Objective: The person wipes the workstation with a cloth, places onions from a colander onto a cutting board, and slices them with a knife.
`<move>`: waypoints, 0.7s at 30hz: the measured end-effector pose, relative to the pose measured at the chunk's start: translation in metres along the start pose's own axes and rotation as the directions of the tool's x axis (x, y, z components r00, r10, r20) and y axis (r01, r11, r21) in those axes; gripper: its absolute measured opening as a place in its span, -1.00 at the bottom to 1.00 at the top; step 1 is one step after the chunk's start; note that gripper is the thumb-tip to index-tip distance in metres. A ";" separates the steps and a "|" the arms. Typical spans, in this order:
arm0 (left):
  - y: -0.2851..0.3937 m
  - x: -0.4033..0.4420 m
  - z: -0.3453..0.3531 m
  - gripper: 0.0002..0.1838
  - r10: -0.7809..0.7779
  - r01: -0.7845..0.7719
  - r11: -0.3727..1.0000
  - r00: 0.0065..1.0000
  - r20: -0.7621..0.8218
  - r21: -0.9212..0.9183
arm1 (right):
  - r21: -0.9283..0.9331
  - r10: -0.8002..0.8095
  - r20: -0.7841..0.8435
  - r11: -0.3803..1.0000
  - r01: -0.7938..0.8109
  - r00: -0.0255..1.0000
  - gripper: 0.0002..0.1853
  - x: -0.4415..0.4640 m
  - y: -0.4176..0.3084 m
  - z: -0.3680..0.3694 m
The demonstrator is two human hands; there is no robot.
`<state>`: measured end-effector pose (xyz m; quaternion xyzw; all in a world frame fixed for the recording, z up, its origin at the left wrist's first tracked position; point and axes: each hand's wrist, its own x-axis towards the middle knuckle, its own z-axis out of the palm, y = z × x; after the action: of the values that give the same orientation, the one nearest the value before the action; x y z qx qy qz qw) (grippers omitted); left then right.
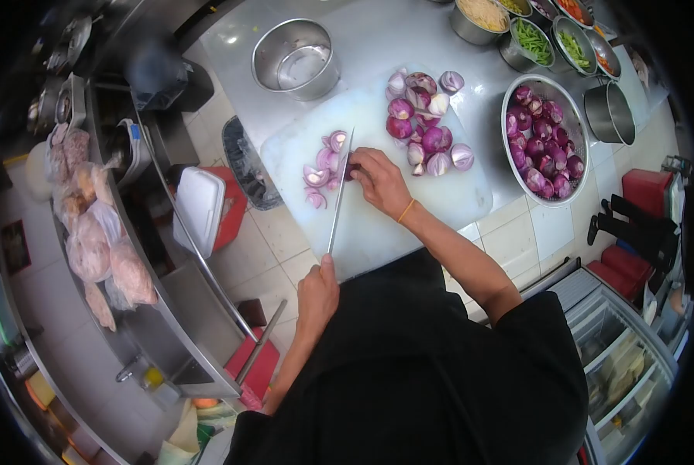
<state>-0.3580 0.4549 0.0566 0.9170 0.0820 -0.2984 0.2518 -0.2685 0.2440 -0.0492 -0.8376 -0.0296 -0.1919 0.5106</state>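
Observation:
My left hand point(318, 298) is closed round the handle of a long kitchen knife point(340, 198), whose blade points away from me across a white cutting board point(393, 225). With bent fingers, my right hand point(379, 184) grips a red onion point(350, 169) against the blade's right side; most of that onion is hidden by the fingers. Cut onion slices point(323, 164) lie loose on the board left of the blade. Beyond my right hand sits a heap of peeled red onions point(432, 139), some of them halved.
A steel pot point(294, 63) stands past the board's far left corner. To the right is a colander point(509, 147) of whole red onions, near an upright steel pot point(610, 116). Bowls of cut green vegetables point(533, 43) line the back right. Bagged food point(99, 240) lies on the left counter.

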 end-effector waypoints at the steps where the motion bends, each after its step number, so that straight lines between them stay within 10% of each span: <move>1: -0.003 -0.001 0.002 -0.29 -0.007 0.007 1.000 1.000 0.001 0.014 | 0.001 0.010 -0.005 1.000 -0.010 1.000 -0.72 0.000 0.000 0.000; 21: 0.005 0.039 0.018 -0.31 0.067 -0.064 0.996 0.996 -0.060 0.060 | 0.053 0.066 -0.022 0.996 -0.065 0.998 -0.75 -0.004 0.003 0.004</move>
<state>-0.3344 0.4412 0.0229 0.9349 0.0509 -0.2639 0.2318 -0.2702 0.2468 -0.0546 -0.8222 -0.0008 -0.1843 0.5386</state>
